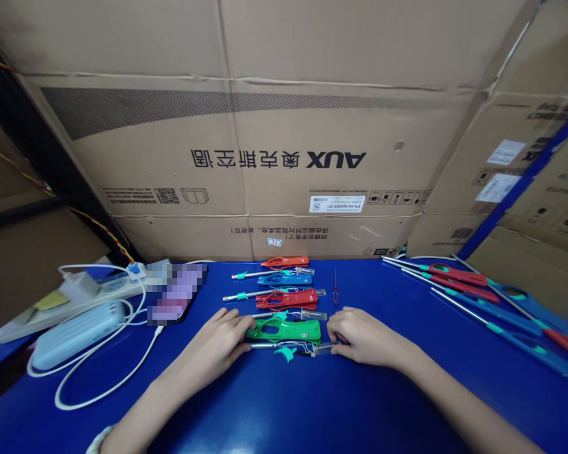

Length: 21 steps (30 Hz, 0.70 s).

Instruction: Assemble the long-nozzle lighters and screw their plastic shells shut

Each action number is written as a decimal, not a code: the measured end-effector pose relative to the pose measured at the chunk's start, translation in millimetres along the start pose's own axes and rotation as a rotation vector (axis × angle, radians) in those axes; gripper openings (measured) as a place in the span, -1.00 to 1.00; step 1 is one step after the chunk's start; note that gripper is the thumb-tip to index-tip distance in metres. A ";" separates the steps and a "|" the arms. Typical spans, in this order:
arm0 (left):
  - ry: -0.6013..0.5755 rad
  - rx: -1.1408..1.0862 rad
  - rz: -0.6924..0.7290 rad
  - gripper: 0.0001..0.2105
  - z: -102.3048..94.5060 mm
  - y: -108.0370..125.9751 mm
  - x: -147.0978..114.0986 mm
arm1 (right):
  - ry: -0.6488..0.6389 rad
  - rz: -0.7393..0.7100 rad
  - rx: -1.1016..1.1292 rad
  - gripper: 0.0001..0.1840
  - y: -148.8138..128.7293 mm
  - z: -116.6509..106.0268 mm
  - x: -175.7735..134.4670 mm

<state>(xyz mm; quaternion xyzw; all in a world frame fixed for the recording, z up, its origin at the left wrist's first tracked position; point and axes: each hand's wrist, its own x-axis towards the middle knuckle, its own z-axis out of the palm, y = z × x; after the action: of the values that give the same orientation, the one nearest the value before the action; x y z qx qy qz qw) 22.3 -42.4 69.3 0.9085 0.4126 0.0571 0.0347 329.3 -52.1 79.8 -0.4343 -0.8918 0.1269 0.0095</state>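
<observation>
The left hand (224,334) and right hand (360,337) curl at the ends of a metal stick (265,345); I can't tell if either grip pinches it. It runs side to side, clear end (325,347) pointing right, just in front of a green shell (305,330) on the blue counter (274,403). Behind are a red shell (307,296), a blue shell (294,279) and an orange shell (299,260). A phone (180,293) is left, lighters (514,318) right.

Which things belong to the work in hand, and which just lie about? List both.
Likely part of the work:
green casing
metal tube in front
red casing, blue casing, orange casing
screwdriver
lighter-like tools at right

Likely just lying about:
phone
power bank
power strip
</observation>
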 end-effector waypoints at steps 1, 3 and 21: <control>0.002 0.004 0.001 -0.90 0.2 0.1 -0.1 | 0.000 0.000 0.002 -0.89 0.1 0.0 0.1; 0.006 0.010 0.006 -0.90 0.8 0.0 0.0 | 0.002 -0.001 0.007 -0.88 0.5 0.0 0.3; 0.524 -0.538 -0.417 -0.63 -0.1 -61.2 9.6 | 0.366 0.254 0.088 -0.88 51.5 4.4 9.7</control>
<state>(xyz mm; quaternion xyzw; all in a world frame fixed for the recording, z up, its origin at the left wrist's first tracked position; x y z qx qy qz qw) -17.0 5.0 63.4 0.7190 0.5528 0.3831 0.1753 362.5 -15.1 62.5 -0.5581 -0.8068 0.0850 0.1741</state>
